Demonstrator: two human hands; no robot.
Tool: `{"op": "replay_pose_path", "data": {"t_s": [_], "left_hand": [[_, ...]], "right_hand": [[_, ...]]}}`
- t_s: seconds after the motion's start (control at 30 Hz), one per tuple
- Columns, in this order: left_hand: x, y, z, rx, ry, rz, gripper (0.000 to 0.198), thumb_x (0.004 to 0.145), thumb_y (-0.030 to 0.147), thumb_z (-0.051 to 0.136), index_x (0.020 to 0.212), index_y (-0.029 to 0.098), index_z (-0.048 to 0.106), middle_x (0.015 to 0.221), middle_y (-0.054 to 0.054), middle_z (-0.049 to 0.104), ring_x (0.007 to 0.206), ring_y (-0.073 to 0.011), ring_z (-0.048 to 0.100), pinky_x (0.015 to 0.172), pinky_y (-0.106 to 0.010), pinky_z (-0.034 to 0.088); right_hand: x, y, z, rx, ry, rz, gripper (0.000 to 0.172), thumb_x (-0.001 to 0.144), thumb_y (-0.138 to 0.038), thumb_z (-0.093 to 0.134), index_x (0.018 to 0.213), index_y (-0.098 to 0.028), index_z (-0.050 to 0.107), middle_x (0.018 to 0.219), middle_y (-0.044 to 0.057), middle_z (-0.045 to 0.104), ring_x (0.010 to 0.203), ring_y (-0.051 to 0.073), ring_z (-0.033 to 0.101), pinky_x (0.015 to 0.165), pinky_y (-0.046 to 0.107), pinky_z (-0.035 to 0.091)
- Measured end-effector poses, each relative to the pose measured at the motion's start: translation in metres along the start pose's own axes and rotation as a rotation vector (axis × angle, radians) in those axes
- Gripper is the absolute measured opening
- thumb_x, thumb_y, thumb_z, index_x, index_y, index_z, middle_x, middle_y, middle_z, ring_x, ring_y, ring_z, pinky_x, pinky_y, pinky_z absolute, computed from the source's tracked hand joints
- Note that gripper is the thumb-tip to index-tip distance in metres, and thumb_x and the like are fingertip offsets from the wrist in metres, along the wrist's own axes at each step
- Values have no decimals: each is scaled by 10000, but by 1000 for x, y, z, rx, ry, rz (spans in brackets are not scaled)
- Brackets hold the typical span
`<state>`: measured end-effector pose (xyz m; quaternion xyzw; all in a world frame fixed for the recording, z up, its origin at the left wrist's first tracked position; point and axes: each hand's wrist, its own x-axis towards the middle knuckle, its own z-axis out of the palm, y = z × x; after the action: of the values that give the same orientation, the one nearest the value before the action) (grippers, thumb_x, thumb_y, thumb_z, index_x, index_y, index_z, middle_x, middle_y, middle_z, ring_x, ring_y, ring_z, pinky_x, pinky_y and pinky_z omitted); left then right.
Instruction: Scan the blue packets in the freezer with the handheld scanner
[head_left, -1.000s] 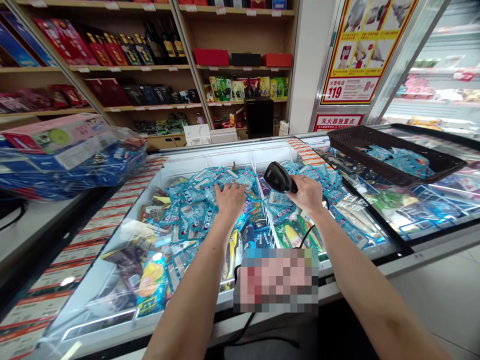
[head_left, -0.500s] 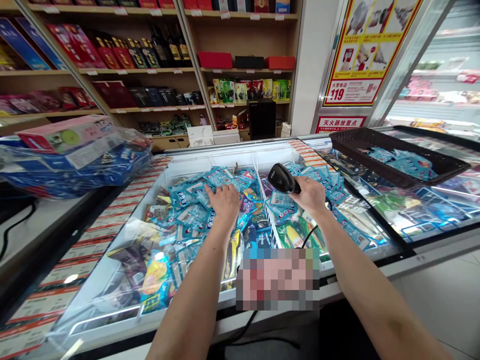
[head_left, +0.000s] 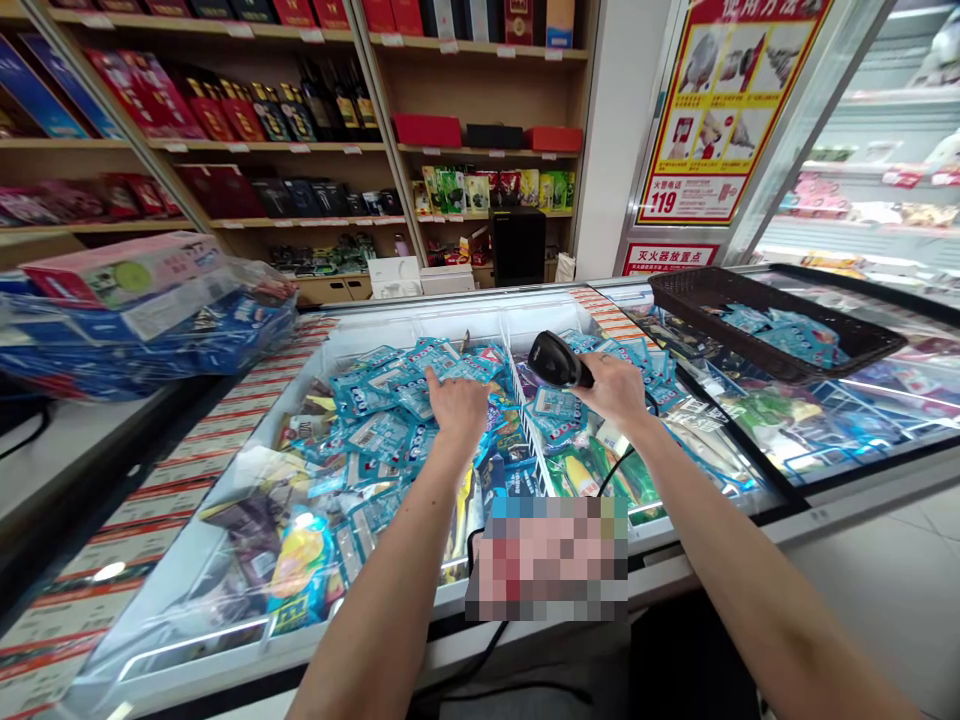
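My left hand (head_left: 459,407) rests palm down on a heap of blue packets (head_left: 382,400) in the left bay of an open chest freezer (head_left: 225,480); its fingers curl over one packet, and whether they grip it is unclear. My right hand (head_left: 619,390) is closed round the handle of a black barcode scanner (head_left: 556,360), whose head points left toward the packets. The scanner's cable (head_left: 611,470) trails down toward me. A white wire divider (head_left: 525,420) runs between the two hands.
A black basket (head_left: 690,300) holding several blue packets sits on the freezer's glass lid at the right. Wrapped boxes (head_left: 142,310) are stacked on a counter at the left. Shelves of goods (head_left: 300,150) line the back wall. A blurred patch covers the freezer's front edge.
My left hand has slid slightly left and toward me over the blue packets. The scanner hand has stayed almost in place. The view has tilted a little.
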<state>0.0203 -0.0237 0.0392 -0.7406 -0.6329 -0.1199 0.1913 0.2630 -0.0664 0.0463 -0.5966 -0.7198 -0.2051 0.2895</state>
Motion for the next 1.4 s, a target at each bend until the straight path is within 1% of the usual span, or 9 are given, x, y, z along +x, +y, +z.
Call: {"op": "replay_pose_path", "data": {"t_s": [0.17, 0.33, 0.6, 0.77, 0.9, 1.07, 1.17, 1.27, 1.4], "left_hand": [[-6, 22, -7, -209, 101, 38, 527, 866, 557, 368, 882, 141, 690, 987, -175, 649, 1029, -335, 547, 1005, -527, 250], [-9, 45, 2, -445, -39, 58, 522, 808, 647, 411, 833, 181, 645, 963, -141, 631, 988, -315, 549, 910, -461, 351], [-8, 47, 14, -545, -108, 42, 480, 720, 666, 541, 858, 220, 652, 1045, -113, 596, 1071, -323, 501, 932, -469, 342], [-6, 44, 16, -615, -180, 53, 388, 763, 597, 544, 782, 236, 684, 1047, -86, 612, 1054, -302, 512, 927, -457, 348], [-7, 47, 16, -627, -127, -24, 469, 816, 617, 437, 810, 213, 676, 1001, -113, 623, 1018, -308, 531, 904, -466, 356], [-10, 55, 18, -555, -76, -22, 550, 643, 712, 580, 813, 194, 646, 1055, -143, 593, 1080, -355, 492, 915, -477, 350], [-6, 50, 22, -595, -135, -30, 503, 619, 665, 640, 796, 195, 621, 1032, -128, 603, 1059, -349, 516, 896, -469, 367], [1, 40, 28, -726, -132, -122, 463, 693, 539, 650, 981, 185, 572, 879, -87, 631, 895, -277, 591, 825, -418, 418], [6, 27, 37, -1009, 24, -226, 440, 790, 364, 589, 1164, 169, 463, 772, -24, 610, 705, -178, 592, 695, -317, 457]], "right_hand": [[-13, 4, 11, 31, 60, 1, 232, 798, -345, 581, 968, -195, 634, 855, 51, 676, 792, 193, 599, 674, 264, 358], [-17, 9, 18, 63, 104, 2, 249, 806, -361, 574, 976, -190, 635, 856, 59, 678, 792, 196, 604, 678, 266, 373], [-16, 14, 15, 63, 124, 23, 258, 799, -379, 587, 961, -184, 634, 844, 65, 676, 789, 202, 602, 668, 266, 369], [-16, 11, 15, 57, 96, 1, 229, 792, -339, 586, 959, -190, 637, 842, 52, 671, 781, 194, 596, 676, 264, 362], [-17, 10, 16, 56, 94, 0, 223, 800, -330, 574, 964, -193, 639, 845, 51, 672, 786, 192, 594, 675, 263, 359], [-17, 11, 17, 64, 92, -10, 228, 803, -337, 573, 969, -194, 636, 847, 50, 671, 809, 195, 595, 684, 263, 366], [-17, 11, 18, 57, 92, -13, 226, 805, -339, 568, 963, -194, 638, 833, 49, 668, 800, 193, 593, 684, 263, 366], [-17, 11, 19, 51, 83, -14, 243, 808, -354, 566, 967, -187, 642, 837, 58, 669, 794, 192, 591, 679, 263, 366], [-18, 11, 21, 53, 77, -55, 254, 813, -360, 561, 985, -192, 644, 851, 56, 672, 793, 188, 593, 688, 264, 370]]}}
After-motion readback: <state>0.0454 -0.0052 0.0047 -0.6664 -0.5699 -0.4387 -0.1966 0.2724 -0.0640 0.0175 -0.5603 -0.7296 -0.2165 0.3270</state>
